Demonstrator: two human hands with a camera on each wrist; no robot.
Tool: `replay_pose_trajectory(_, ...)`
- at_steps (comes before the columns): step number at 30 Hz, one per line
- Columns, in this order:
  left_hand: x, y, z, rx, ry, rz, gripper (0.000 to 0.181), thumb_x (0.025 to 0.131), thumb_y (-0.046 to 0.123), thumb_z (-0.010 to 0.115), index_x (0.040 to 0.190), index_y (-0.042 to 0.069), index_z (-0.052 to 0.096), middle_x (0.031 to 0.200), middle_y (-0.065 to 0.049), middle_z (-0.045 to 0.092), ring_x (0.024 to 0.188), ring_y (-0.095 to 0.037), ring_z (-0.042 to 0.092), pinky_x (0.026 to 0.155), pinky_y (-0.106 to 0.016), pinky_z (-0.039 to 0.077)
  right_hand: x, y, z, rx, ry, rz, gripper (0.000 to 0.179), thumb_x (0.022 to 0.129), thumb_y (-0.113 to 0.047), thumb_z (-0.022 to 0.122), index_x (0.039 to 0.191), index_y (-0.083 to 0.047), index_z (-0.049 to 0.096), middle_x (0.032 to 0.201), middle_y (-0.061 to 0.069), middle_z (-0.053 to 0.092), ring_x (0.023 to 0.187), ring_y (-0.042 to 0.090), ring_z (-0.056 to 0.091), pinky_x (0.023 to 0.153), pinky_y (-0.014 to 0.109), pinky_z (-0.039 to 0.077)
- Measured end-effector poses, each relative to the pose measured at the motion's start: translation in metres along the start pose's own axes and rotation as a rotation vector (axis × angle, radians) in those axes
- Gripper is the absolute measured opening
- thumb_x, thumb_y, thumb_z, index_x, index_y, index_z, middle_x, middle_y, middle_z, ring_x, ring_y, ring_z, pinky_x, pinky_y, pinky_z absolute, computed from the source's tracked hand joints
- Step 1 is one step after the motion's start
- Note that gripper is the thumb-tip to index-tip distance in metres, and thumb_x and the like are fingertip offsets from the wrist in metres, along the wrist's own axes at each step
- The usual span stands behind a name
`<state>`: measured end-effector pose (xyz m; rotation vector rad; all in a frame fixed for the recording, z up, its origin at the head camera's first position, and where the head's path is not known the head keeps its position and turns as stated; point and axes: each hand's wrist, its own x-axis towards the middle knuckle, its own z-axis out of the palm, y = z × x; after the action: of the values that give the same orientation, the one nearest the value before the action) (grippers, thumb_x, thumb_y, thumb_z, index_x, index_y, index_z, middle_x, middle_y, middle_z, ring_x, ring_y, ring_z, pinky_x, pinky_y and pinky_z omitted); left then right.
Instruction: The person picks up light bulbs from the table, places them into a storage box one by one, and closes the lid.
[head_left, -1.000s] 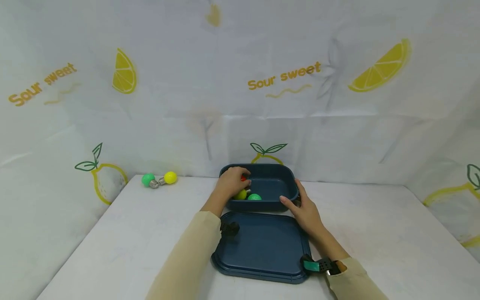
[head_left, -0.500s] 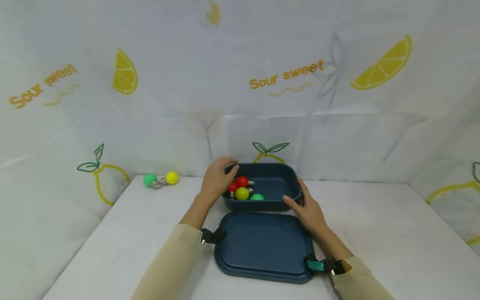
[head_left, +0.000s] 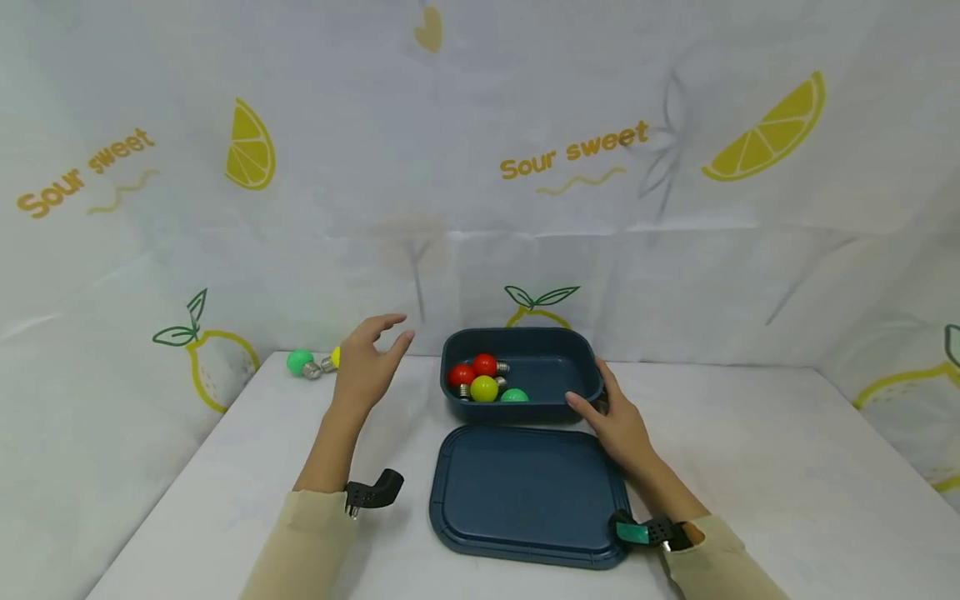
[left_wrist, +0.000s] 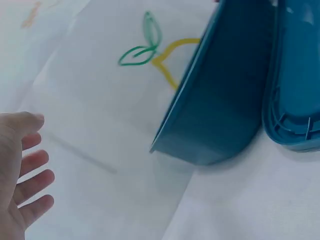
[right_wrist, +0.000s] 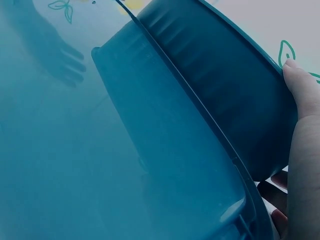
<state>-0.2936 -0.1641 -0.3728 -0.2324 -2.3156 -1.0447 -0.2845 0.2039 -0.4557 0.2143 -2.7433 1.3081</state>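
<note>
Left hand point(head_left: 362, 372), empty and loosely spread, near two bulbs point(head_left: 299, 362). Right hand point(head_left: 618, 425) grips the box point(head_left: 525, 412), thumb frontmost.

Place: screened-off work corner, building type unclear; white table point(head_left: 750, 467), lower frame; lemon-printed white sheeting point(head_left: 337, 125), upper frame and sides.

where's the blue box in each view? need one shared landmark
Head: blue box just below and right of centre.
Left wrist: blue box upper right of centre.
Right wrist: blue box upper right.
Landmark: the lid, beside it in all three.
</note>
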Motion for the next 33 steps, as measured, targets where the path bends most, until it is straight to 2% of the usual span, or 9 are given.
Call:
replay_pose_trajectory(8, -0.004, -0.027, -0.019, 0.055, 0.002, -0.052, 0.040, 0.096, 0.025, 0.070, 0.130, 0.005, 0.066, 0.134, -0.017, 0.066, 0.130, -0.035, 0.058, 0.110, -0.052, 0.047, -0.003, -0.002, 0.000, 0.004, 0.003, -0.013, 0.086, 0.100, -0.049, 0.056, 0.165, -0.022, 0.006, 0.161, 0.027, 0.034, 0.138, 0.047, 0.049, 0.106, 0.063, 0.045)
replay_pose_trajectory(14, -0.011, -0.057, -0.036, 0.127, 0.033, -0.140, 0.042, 0.095, 0.023, 0.071, 0.132, 0.003, 0.064, 0.137, -0.020, 0.063, 0.135, -0.039, 0.054, 0.113, -0.055, 0.044, -0.003, -0.001, 0.001, 0.004, -0.003, -0.015, 0.086, 0.101, -0.050, 0.055, 0.165, -0.022, 0.005, 0.162, 0.027, 0.032, 0.138, 0.047, 0.049, 0.107, 0.063, 0.044)
replay_pose_trajectory(19, -0.019, -0.086, -0.049, 0.162, 0.045, -0.246, 0.048, 0.094, 0.021, 0.072, 0.137, 0.004, 0.060, 0.144, -0.022, 0.056, 0.140, -0.043, 0.047, 0.115, -0.058, 0.039, -0.002, 0.000, 0.001, 0.005, -0.004, -0.017, 0.087, 0.100, -0.051, 0.056, 0.165, -0.022, 0.005, 0.160, 0.028, 0.034, 0.138, 0.048, 0.048, 0.107, 0.063, 0.045)
replay_pose_trajectory(22, -0.024, -0.103, -0.053, 0.162, 0.060, -0.286, 0.052, 0.093, 0.020, 0.073, 0.139, 0.002, 0.058, 0.147, -0.023, 0.052, 0.141, -0.044, 0.044, 0.118, -0.058, 0.035, -0.001, 0.001, 0.001, 0.004, -0.003, -0.016, 0.087, 0.100, -0.051, 0.056, 0.165, -0.021, 0.006, 0.160, 0.028, 0.034, 0.138, 0.048, 0.048, 0.106, 0.063, 0.046)
replay_pose_trajectory(27, -0.031, -0.125, -0.054, 0.139, 0.085, -0.308, 0.058, 0.091, 0.020, 0.076, 0.141, 0.000, 0.055, 0.153, -0.025, 0.045, 0.145, -0.045, 0.037, 0.121, -0.059, 0.030, -0.001, 0.001, 0.001, -0.005, -0.002, -0.021, 0.087, 0.100, -0.051, 0.055, 0.165, -0.021, 0.005, 0.160, 0.029, 0.033, 0.138, 0.049, 0.048, 0.105, 0.063, 0.046)
replay_pose_trajectory(30, -0.034, -0.134, -0.053, 0.115, 0.051, -0.350, 0.063, 0.092, 0.020, 0.074, 0.147, 0.002, 0.049, 0.161, -0.025, 0.033, 0.151, -0.047, 0.027, 0.123, -0.061, 0.024, -0.001, 0.000, 0.001, -0.003, -0.004, -0.016, 0.087, 0.100, -0.050, 0.055, 0.165, -0.021, 0.005, 0.160, 0.029, 0.034, 0.138, 0.048, 0.048, 0.106, 0.063, 0.046)
replay_pose_trajectory(33, -0.036, -0.142, -0.055, 0.116, -0.030, -0.399, 0.071, 0.095, 0.022, 0.070, 0.156, 0.005, 0.036, 0.168, -0.024, 0.012, 0.155, -0.049, 0.013, 0.124, -0.064, 0.019, -0.001, -0.002, 0.001, -0.001, -0.003, -0.022, 0.086, 0.101, -0.049, 0.055, 0.165, -0.021, 0.005, 0.161, 0.028, 0.032, 0.138, 0.048, 0.048, 0.105, 0.062, 0.047)
